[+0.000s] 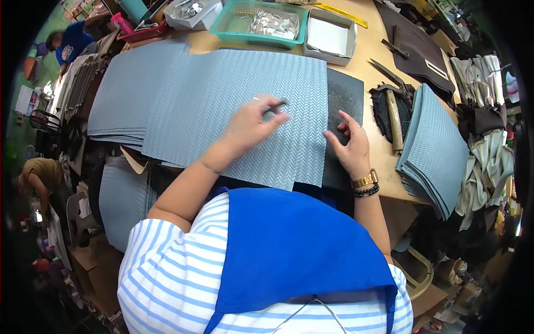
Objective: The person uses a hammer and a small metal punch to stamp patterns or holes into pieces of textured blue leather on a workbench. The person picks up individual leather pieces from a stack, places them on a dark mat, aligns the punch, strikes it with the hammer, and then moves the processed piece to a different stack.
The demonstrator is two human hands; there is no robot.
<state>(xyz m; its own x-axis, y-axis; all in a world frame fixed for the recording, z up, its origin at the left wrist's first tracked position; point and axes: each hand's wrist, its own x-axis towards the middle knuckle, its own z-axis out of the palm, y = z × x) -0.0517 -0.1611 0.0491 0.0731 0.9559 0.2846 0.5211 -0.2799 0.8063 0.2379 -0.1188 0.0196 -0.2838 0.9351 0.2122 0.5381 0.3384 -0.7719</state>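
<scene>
A light blue-grey sheet with a woven herringbone texture (239,83) lies across the work table, with more such sheets (125,83) layered at its left. Over its right half hovers my left hand (250,128), fingers closed around a small dark object (276,106) whose kind I cannot make out. My right hand (353,150) is beside the sheet's right edge, with thumb and forefinger apart and nothing visible between them. Beneath that hand a dark flat board (345,97) sticks out from under the sheet.
A fanned stack of blue-grey pieces (436,145) lies at the right, near a wooden-handled tool (394,122) and large scissors (392,75). Along the back stand a teal tray (225,33) of small pale pieces, a white box (332,36) and a yellow ruler (345,15).
</scene>
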